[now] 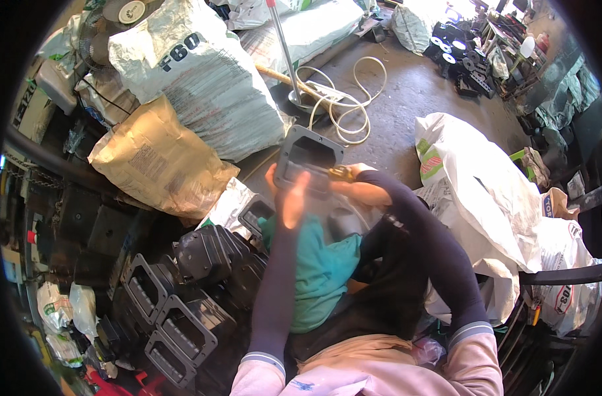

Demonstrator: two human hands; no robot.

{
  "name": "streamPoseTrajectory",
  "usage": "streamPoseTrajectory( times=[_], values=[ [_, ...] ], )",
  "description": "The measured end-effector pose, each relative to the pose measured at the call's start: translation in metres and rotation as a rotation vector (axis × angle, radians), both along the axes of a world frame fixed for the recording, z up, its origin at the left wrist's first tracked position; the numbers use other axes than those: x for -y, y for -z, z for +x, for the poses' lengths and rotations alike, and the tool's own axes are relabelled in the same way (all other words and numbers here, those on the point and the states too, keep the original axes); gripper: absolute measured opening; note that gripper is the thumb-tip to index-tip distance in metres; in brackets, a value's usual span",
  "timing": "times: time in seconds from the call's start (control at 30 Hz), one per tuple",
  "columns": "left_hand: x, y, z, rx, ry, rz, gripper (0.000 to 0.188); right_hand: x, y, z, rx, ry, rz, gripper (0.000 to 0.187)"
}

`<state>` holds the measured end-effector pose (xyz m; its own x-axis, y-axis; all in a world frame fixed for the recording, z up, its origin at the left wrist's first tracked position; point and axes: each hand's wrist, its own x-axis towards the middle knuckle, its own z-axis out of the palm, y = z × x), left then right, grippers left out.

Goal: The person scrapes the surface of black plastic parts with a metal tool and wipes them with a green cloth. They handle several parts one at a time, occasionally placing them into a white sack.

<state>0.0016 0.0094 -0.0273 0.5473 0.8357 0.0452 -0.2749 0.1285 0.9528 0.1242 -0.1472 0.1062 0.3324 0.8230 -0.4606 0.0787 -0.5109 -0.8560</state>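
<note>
Black housing point(311, 158) is gripped by left fingers point(302, 181), right fingers point(360, 193) clasping a yellow object point(341, 173), near a lettered sack point(198, 89).

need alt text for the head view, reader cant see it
A left hand holds a hollow, black flanged housing while the right hand is at its other side, next to a small, blurred yellow object. Teal cloth lies below; similar black housings are piled at left, with a brown paper sack and large white sack beyond.
</note>
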Motion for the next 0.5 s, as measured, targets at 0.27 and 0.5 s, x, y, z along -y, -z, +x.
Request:
streamPoseTrajectory(
  times=[0.27, 0.5],
  values=[
    [0.014, -0.028, 0.003, -0.3, -0.285, 0.333, 0.072, 0.047, -0.031, -0.024, 0.624, 0.092, -0.267, 0.044],
    [0.014, -0.025, 0.003, -0.334, -0.217, 0.909, 0.065, 0.081, -0.045, -0.053, 0.759, 0.051, -0.089, 0.033]
  ],
)
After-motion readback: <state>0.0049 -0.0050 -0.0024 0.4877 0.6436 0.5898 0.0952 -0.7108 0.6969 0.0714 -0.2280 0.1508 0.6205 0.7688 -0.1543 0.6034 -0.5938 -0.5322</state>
